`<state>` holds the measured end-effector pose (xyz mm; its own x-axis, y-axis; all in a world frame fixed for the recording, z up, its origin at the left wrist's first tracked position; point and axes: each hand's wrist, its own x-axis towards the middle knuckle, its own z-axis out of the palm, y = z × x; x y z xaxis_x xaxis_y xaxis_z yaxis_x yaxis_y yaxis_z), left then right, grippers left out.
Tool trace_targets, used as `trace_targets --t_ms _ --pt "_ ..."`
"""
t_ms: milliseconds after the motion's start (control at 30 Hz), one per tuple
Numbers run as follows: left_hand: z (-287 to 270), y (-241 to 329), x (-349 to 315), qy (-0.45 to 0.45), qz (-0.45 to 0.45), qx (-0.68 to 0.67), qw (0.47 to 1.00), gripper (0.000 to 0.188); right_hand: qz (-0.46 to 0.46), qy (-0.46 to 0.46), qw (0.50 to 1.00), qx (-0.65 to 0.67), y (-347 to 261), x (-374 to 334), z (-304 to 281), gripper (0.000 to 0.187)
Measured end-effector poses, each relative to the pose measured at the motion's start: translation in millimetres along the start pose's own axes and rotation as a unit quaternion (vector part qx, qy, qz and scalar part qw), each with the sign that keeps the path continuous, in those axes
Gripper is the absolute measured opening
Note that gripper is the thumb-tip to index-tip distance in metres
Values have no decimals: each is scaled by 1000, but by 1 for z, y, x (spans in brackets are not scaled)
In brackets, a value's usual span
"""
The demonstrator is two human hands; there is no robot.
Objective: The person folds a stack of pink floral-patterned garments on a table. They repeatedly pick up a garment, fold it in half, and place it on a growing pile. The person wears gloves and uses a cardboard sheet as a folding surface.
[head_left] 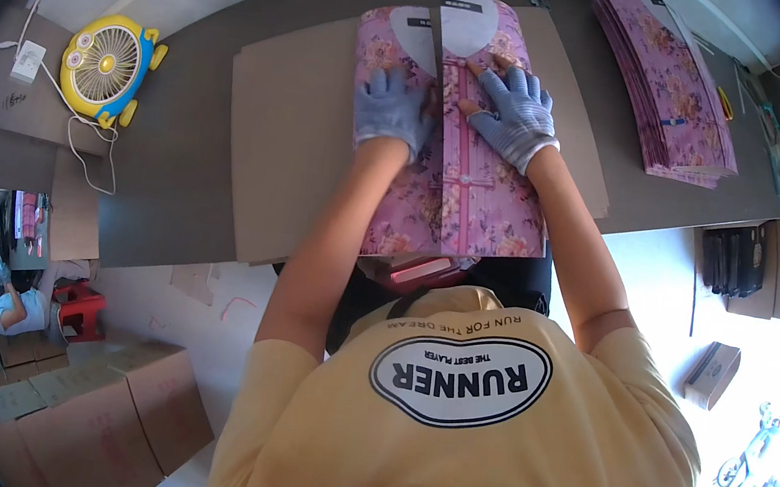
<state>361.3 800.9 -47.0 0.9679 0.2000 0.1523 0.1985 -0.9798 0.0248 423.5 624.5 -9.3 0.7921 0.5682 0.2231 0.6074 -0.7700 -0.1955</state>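
Two pink floral printed sheets (493, 213), each with a pale patch and a small dark label at its far end, lie side by side in front of me. A narrow dark gap runs between them. My left hand (393, 111), in a grey-blue knit glove, rests flat on the left floral piece (386, 48). On the right piece lies my right hand (518, 113), gloved alike, its fingers spread. Neither hand grips anything. Beneath the floral pieces are large plain cardboard sheets (291, 132) on the dark grey table (171, 185).
A stack of similar pink floral pieces (661, 92) sits at the far right, beside a yellow-handled tool (726, 103). At left stands a yellow and blue fan (106, 63) with a trailing white cord. Cardboard boxes (91, 421) and another person (22, 308) are at lower left.
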Motion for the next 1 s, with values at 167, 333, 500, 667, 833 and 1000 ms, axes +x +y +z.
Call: trace_targets --t_ms 167,333,500,667,833,1000 --pt "19 -7 6 59 -23 16 998 46 57 -1 997 -44 -11 -3 15 63" --pt "16 -25 37 -159 -12 7 987 44 46 -61 997 -26 1 3 31 63" --pt "20 -20 45 -42 -37 23 998 51 65 -100 992 -46 2 7 36 63" --pt "41 -22 37 -41 -88 28 995 57 56 -101 989 -97 -14 1 56 68" --pt "50 -22 29 -3 -82 74 994 53 38 -142 984 -95 -13 1 61 67" --pt "46 -19 29 -5 -89 79 993 53 15 -103 990 -98 -14 0 66 66"
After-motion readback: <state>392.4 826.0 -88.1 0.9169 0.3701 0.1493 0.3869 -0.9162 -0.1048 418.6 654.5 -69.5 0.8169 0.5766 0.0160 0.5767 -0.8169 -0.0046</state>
